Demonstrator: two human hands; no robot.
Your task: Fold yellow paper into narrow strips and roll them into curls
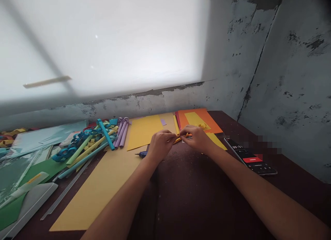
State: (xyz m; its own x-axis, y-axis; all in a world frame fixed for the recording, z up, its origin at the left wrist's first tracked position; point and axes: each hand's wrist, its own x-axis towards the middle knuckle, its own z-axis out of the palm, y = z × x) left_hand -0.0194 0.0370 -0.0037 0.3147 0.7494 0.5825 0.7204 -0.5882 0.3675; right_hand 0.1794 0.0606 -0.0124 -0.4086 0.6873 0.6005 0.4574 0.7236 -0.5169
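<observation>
in the head view, the yellow sheet [144,132] lies on the dark counter [191,191]. just to its right, the left hand [162,142] and right hand [194,138] meet, each with fingertips pinched on a thin yellow-orange strip [178,136]; the fingers cover much of it, so its full shape cannot be made out. beyond the hands, right of the yellow sheet, is an orange sheet [214,122] with a curled yellow piece [203,125] lying over it. farther right of the yellow sheet, well apart, rests a phone [252,157], its screen lit. on the near side of the yellow sheet are a blue tool with a dark nozzle [142,154], partly hidden by the left hand, and a long tan sheet [100,188]. left of the yellow sheet lie purple tubes [123,135], a bright blue tube [106,135] and, farther left, a heap of blue curls [74,143].
</observation>
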